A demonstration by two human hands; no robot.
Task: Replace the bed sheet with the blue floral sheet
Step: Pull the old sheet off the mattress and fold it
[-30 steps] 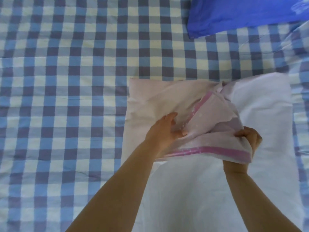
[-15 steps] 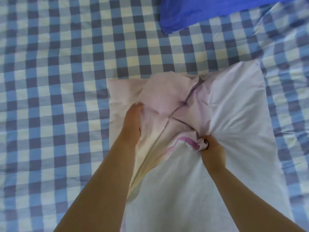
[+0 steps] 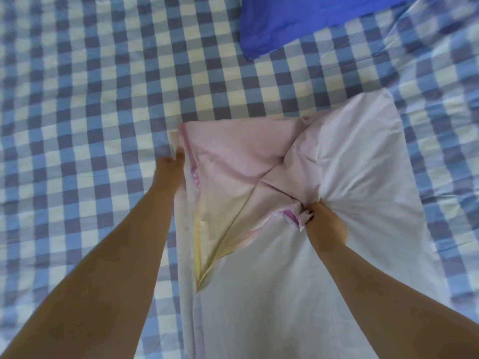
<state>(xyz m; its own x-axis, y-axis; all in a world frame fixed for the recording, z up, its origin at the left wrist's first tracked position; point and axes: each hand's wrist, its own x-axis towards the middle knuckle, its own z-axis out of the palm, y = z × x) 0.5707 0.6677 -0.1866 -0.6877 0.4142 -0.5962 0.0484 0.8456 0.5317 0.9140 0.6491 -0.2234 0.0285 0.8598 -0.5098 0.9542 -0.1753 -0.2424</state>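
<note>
1. Plainly, the checked sheet [image 3: 108,104] covers the bed on every side of both hands, so by my reading the swap itself has not begun; stripping it off and spreading the new one are all left to do.
2. Well beyond the right hand's grip, at the far edge of view, lies the blue sheet [image 3: 298,19], folded or bunched and not yet spread. No floral print can be made out on the part that shows.
3. Between the two hands sits a white pillow [image 3: 363,156] with a pink pillowcase [image 3: 233,151] partly worked along it; I judge this a side job, half done.
4. The right hand [image 3: 324,221] is a closed fist bunching the pillowcase's pink-trimmed hem against the pillow.
5. The left hand [image 3: 169,168] reaches to the pillowcase's far-left edge; its fingers are tucked at the cloth there, but whether they pinch it I cannot tell.
</note>
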